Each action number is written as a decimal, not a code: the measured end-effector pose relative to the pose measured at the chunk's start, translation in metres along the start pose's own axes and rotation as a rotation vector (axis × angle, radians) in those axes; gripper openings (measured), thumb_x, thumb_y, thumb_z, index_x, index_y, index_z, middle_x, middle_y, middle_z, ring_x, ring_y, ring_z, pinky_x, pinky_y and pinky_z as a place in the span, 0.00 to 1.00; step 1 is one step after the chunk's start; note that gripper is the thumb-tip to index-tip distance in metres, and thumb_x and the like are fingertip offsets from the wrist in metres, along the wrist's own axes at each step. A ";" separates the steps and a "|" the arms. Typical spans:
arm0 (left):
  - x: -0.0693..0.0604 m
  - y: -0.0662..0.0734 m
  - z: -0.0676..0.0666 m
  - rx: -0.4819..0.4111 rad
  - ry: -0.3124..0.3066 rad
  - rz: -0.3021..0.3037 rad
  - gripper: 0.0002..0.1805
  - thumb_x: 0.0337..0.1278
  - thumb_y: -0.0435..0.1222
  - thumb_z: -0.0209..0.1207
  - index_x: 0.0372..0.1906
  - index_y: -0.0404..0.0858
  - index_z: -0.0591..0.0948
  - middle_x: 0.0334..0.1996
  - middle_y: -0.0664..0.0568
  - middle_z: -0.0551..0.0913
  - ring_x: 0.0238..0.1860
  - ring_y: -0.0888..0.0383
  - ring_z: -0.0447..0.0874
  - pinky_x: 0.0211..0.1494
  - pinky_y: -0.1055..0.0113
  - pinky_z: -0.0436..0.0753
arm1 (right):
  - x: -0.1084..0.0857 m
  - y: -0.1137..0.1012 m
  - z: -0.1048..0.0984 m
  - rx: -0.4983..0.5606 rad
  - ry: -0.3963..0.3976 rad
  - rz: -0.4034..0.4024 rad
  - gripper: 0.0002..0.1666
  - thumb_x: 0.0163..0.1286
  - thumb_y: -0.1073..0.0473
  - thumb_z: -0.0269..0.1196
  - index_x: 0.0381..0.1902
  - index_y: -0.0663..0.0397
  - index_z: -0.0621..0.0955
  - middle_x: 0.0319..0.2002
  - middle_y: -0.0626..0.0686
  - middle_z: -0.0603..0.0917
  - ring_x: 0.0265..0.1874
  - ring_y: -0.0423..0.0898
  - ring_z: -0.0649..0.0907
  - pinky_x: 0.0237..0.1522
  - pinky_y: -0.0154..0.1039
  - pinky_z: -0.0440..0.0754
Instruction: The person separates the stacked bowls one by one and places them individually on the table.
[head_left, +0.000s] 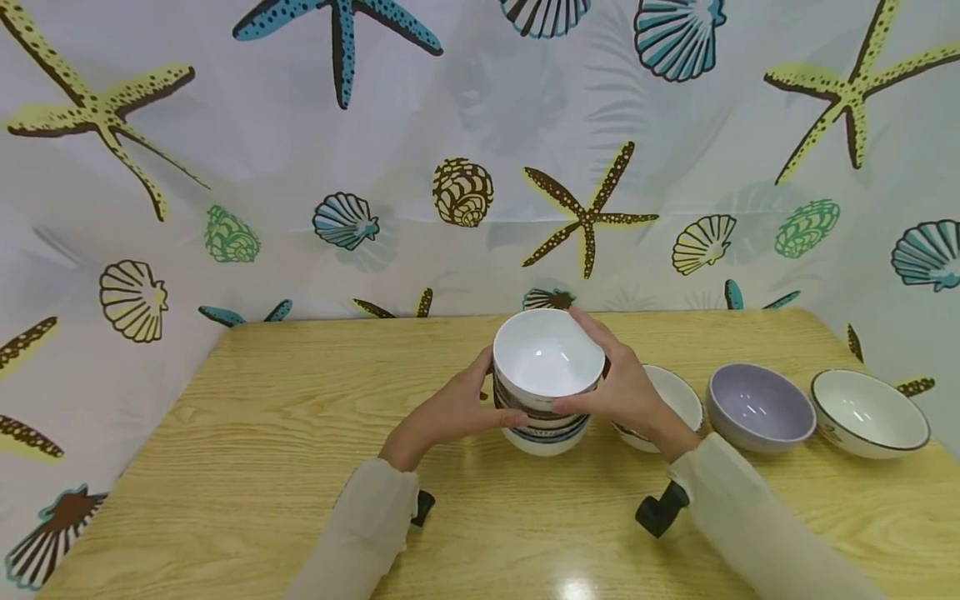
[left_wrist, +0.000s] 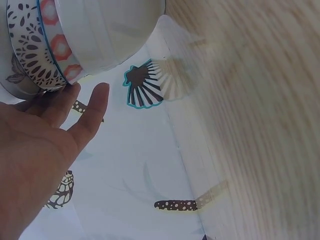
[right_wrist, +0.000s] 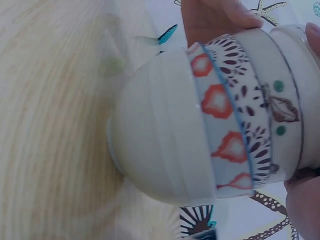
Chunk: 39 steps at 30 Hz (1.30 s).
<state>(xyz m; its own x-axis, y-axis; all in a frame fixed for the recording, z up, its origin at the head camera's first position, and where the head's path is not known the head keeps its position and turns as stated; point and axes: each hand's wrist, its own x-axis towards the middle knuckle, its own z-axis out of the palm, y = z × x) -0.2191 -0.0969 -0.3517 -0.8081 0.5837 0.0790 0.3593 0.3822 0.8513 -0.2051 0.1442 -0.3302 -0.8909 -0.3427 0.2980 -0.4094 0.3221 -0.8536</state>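
Note:
Several nested bowls form an upright stack (head_left: 546,442) in the middle of the head view. The uppermost is a white-lined bowl (head_left: 547,354). My left hand (head_left: 465,404) holds the stack's left side, thumb across the front. On the other side my right hand (head_left: 626,387) grips near the top, thumb in front and a finger at the far rim. In the right wrist view the lowest, plain white bowl (right_wrist: 155,130) sits below a red-patterned bowl (right_wrist: 225,130) and a dark-petalled bowl (right_wrist: 250,115). Whether the stack's foot touches the table cannot be told.
To the right on the wooden table (head_left: 300,467) stand a white bowl (head_left: 671,396), partly behind my right hand, a lilac bowl (head_left: 761,408) and a white dark-rimmed bowl (head_left: 870,412). A shell-and-starfish cloth (head_left: 480,108) hangs behind the table.

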 end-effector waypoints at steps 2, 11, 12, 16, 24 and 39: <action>0.000 0.000 0.000 -0.002 -0.004 0.003 0.61 0.45 0.59 0.67 0.76 0.48 0.42 0.73 0.48 0.56 0.72 0.46 0.55 0.61 0.41 0.69 | 0.001 -0.003 -0.002 0.004 0.011 -0.013 0.66 0.43 0.60 0.79 0.75 0.51 0.54 0.73 0.57 0.57 0.68 0.59 0.65 0.63 0.60 0.67; -0.001 0.001 0.001 -0.011 0.000 -0.028 0.60 0.44 0.58 0.68 0.76 0.50 0.44 0.73 0.52 0.55 0.72 0.49 0.55 0.62 0.42 0.68 | 0.001 -0.015 -0.010 0.036 0.036 -0.015 0.66 0.41 0.66 0.78 0.75 0.49 0.55 0.73 0.54 0.59 0.68 0.57 0.65 0.63 0.56 0.68; -0.001 0.002 0.001 -0.009 0.001 -0.032 0.60 0.43 0.58 0.68 0.76 0.51 0.43 0.73 0.52 0.55 0.72 0.49 0.55 0.62 0.42 0.68 | 0.000 -0.016 -0.011 0.043 0.034 -0.016 0.66 0.41 0.67 0.78 0.75 0.50 0.55 0.73 0.54 0.59 0.68 0.57 0.65 0.63 0.56 0.68; 0.000 0.003 0.001 0.001 0.000 -0.041 0.60 0.42 0.60 0.68 0.76 0.53 0.45 0.73 0.53 0.56 0.72 0.50 0.56 0.61 0.44 0.69 | -0.005 -0.022 -0.014 0.059 0.029 -0.018 0.65 0.43 0.67 0.77 0.75 0.52 0.54 0.73 0.55 0.58 0.67 0.57 0.66 0.62 0.53 0.70; 0.000 0.003 0.001 0.007 -0.001 -0.047 0.59 0.38 0.65 0.66 0.75 0.53 0.49 0.71 0.53 0.59 0.72 0.50 0.56 0.62 0.45 0.69 | -0.018 -0.033 -0.020 0.136 0.009 -0.032 0.64 0.44 0.68 0.76 0.75 0.55 0.54 0.74 0.58 0.56 0.65 0.59 0.66 0.52 0.27 0.75; 0.001 0.003 0.000 0.027 0.005 -0.031 0.62 0.34 0.68 0.64 0.75 0.50 0.50 0.72 0.52 0.58 0.72 0.50 0.57 0.61 0.44 0.70 | -0.040 -0.037 -0.021 0.160 -0.023 -0.030 0.65 0.41 0.69 0.78 0.74 0.58 0.55 0.74 0.57 0.54 0.64 0.60 0.66 0.51 0.27 0.76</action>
<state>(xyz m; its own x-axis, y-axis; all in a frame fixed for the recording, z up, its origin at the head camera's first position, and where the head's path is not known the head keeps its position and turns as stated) -0.2184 -0.0953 -0.3493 -0.8213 0.5677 0.0558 0.3469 0.4195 0.8388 -0.1581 0.1645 -0.3019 -0.8733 -0.3709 0.3158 -0.3973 0.1673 -0.9023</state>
